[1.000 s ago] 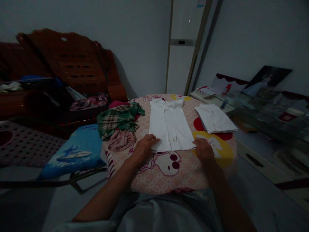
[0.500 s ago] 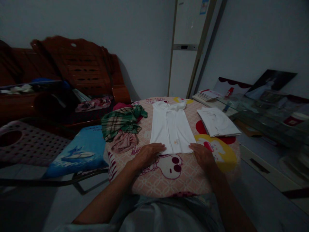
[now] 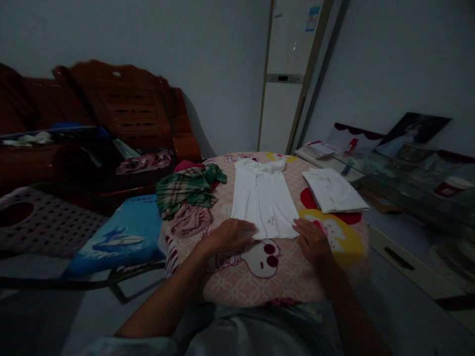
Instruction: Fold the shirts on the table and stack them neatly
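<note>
Left hand (image 3: 230, 234): changed from pinching the hem corner to lying open upon it, at 7 o'clock; now seemingly pressing the cloth flat
Right hand (image 3: 312, 239): also laid more loosely, touching the corner at 5 o'clock; cannot tell if pinching
White garment (image 3: 265, 202): spread at 12 o'clock, thin, long, bunched along far edge
Tablecloth (image 3: 241, 290): rounded, pink, patterned
Folded white cloth (image 3: 336, 190): at 2 o'clock, flat, creased
Plaid bundle (image 3: 185, 188): at 10 o'clock, soft, crumpled

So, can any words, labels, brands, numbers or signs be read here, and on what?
None can be read for certain.
Sticker on the tall white unit: too small.
Lettering on the blue cushion: too blurred.
Printed lettering on the tablecloth: too blurred.
Tag on the white garment: too small.
</note>
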The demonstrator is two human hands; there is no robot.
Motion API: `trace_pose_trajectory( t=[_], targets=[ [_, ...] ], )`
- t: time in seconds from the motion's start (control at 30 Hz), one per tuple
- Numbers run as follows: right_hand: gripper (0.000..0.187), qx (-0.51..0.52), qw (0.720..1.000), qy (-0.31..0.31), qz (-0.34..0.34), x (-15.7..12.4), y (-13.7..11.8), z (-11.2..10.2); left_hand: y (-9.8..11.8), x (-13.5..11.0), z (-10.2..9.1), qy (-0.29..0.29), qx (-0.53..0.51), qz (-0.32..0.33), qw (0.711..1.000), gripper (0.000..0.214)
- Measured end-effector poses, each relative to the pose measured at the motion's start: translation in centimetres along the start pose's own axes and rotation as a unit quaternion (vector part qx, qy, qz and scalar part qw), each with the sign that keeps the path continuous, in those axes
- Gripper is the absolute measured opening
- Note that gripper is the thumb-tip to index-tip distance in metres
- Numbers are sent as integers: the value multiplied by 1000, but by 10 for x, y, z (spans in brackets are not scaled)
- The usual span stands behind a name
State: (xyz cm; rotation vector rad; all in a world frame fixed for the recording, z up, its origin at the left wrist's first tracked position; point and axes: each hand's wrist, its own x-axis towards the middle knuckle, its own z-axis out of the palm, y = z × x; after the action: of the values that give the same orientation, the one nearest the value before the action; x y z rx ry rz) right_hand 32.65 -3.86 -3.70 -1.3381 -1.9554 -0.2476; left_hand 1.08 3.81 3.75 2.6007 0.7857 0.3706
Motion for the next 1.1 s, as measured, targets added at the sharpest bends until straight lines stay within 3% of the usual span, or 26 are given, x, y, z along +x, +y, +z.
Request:
trace_pose_trajectory(
  t=[0.13, 0.27, 0.37, 0.5, 0.67, 0.8, 0.93, 1.1],
  targets=[
    [41, 7, 1000, -22, 13, 0, -4, 1, 4, 26, 1, 61, 26, 48, 997, 62],
    [40, 8, 999, -38, 32, -5, 0, 6, -1, 40, 30, -36, 86, 68, 993, 60],
    [39, 16, 999, -39, 34, -4, 0, 5, -5, 40, 39, -63, 97, 74, 991, 64],
    [36, 34, 998, -45, 42, 18, -8, -6, -17, 52, 17, -37, 32, 80, 996, 56],
    [30, 57, 995, -80, 35, 72, -18, -9, -51, 98, -12, 18, 49, 2, 999, 51],
    [31, 36, 994, -103, 8, 109, -9, 19, -79, 141, -14, 24, 83, -62, 994, 45],
    [33, 4, 995, -95, -6, 131, 14, 57, -94, 181, -7, 72, 90, -91, 989, 40],
    [34, -34, 998, -56, 19, 160, 51, 91, -106, 209, 12, 107, 103, -152, 977, 28]
  ],
)
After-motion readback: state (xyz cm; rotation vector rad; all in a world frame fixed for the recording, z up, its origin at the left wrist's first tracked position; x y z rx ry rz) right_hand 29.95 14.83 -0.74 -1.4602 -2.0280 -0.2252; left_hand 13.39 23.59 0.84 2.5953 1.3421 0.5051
